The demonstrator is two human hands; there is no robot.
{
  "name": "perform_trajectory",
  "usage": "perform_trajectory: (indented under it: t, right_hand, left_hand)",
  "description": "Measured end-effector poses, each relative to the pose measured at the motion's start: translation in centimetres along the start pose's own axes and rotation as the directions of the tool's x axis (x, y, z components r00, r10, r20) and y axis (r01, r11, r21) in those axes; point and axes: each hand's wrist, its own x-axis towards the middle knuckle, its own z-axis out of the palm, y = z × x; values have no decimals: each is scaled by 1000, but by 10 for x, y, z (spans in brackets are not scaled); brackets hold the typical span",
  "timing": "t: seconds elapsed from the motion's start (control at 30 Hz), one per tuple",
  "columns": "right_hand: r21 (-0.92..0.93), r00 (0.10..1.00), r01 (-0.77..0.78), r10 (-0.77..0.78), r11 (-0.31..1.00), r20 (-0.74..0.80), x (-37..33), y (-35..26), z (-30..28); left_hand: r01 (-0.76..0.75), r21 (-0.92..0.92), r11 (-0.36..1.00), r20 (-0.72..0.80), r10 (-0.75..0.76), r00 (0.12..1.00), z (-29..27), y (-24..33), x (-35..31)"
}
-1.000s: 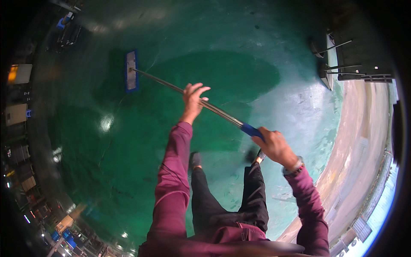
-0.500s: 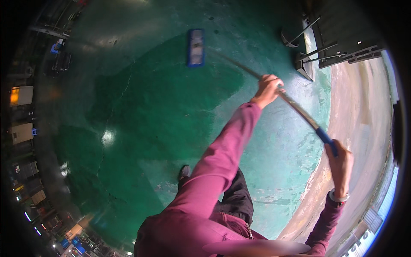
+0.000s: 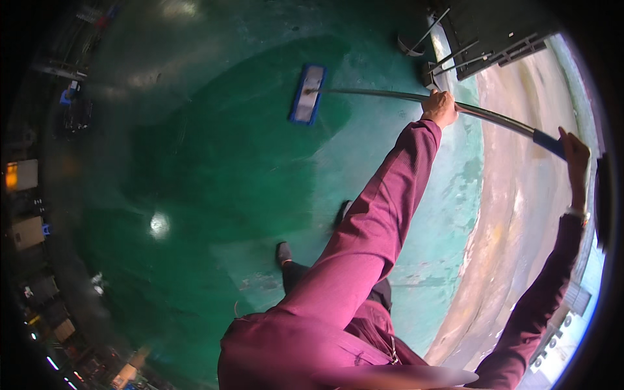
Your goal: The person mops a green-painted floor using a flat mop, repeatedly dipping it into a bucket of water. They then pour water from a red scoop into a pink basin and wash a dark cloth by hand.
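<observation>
A flat mop with a blue-edged, pale rectangular head [image 3: 307, 94] lies on the green floor [image 3: 247, 175], ahead of me. Its metal pole [image 3: 497, 117] runs rightward from the head to a blue grip [image 3: 549, 143]. My left hand [image 3: 441, 108] is wrapped around the pole partway along. At the far right, my right hand [image 3: 576, 155] is closed on the blue grip at the pole's end, with a pale band at that wrist. Around and below the mop head, the floor is darker green and looks wet.
Long-handled tools, one with a dustpan-like scoop [image 3: 411, 47], stand by dark racks [image 3: 520, 52] at the upper right. A bare brownish strip [image 3: 507, 214] borders the green floor on the right. Boxes [image 3: 27, 233] and other clutter line the left edge. My shoes [image 3: 284, 252] show below.
Both hands have moved right and farther away, swinging the pole toward level. The mop head has shifted slightly right and nearer, and tilted. A second shoe now shows.
</observation>
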Motion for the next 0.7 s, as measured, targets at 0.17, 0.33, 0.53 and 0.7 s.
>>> perform_trajectory:
  t: [0.17, 0.33, 0.53, 0.7]
  right_hand:
    - [112, 972, 14, -40, 994, 232, 6, -11, 49]
    - [461, 833, 200, -398, 864, 384, -54, -135, 180]
    - [581, 558, 298, -632, 758, 538, -218, -285, 206]
    - [640, 482, 228, -656, 734, 581, -213, -281, 210]
  left_hand:
    - [63, 65, 996, 7, -63, 998, -5, -60, -79]
    - [-41, 182, 982, -168, 72, 983, -53, -231, -184]
    - [559, 662, 499, -52, -713, 699, -112, -347, -379]
    - [808, 491, 324, -398, -742, 539, -88, -346, -395]
